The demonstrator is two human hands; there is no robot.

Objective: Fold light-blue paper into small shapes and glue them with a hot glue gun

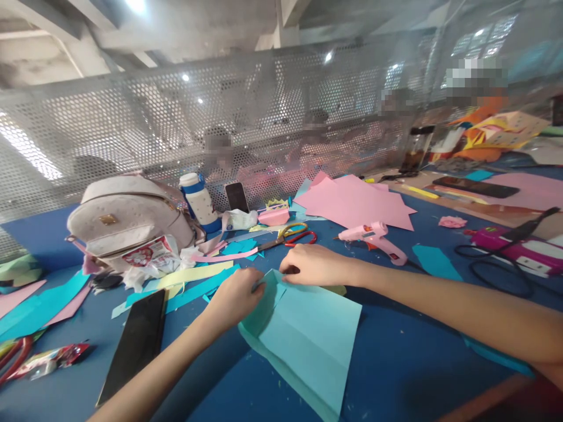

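Note:
A creased sheet of light teal paper [314, 337] lies on the blue table in front of me, its left side folded up. My left hand [240, 293] grips the folded far-left edge, fingers curled over it. Close beside it, my right hand [314, 264] pinches the far edge of the same sheet, the fingertips partly hidden behind the paper. Just beyond my right hand are red-and-yellow-handled scissors [292, 235] and a pink glue gun [373, 237].
At the left stand a pale backpack [127, 217] and a white-and-blue bottle [197, 199]. A dark phone [136, 334] lies by my left forearm. Pink paper sheets [352, 199] are stacked farther back, before a perforated metal screen [264, 111]. A magenta power strip [514, 246] with a black cable sits right.

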